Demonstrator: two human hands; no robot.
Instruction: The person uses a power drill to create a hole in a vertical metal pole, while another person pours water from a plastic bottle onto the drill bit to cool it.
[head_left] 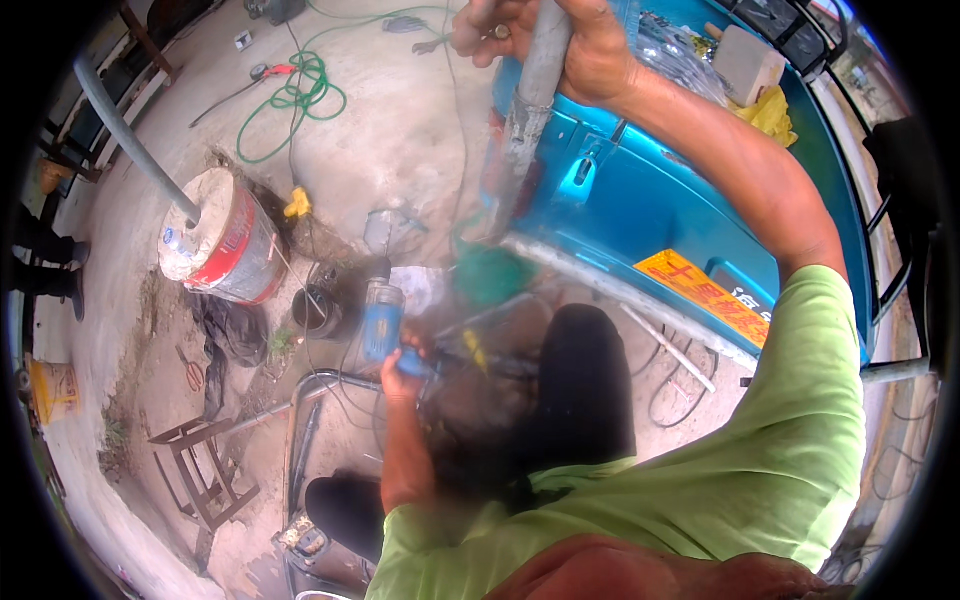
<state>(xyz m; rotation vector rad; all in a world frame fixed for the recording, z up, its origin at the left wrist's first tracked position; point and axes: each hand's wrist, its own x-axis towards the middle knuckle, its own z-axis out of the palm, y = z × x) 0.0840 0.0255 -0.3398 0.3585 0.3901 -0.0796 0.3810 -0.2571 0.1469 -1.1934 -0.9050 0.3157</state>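
Observation:
My left hand (405, 365) is wrapped round the handle of a blue power tool (382, 330). A grey front end points away from me; its exact kind I cannot make out. Raised at the upper right, my right hand (585, 55) grips a thick grey pipe (530, 110). The pipe slants down along the rear of a turquoise vehicle (620, 185). Near the pipe's lower end is a blurred green shape (492, 275), unclear in kind. A pale sheet (418, 285) lies on the ground just beyond the tool.
At left stands a red and white bucket (235, 240) filled with a hardened grey mass, a pole rising from it. Beyond it lies a coiled green hose (300, 100). Scissors (191, 370) and a small metal frame (205, 470) are on the ground. Another person's legs (50, 265) show far left.

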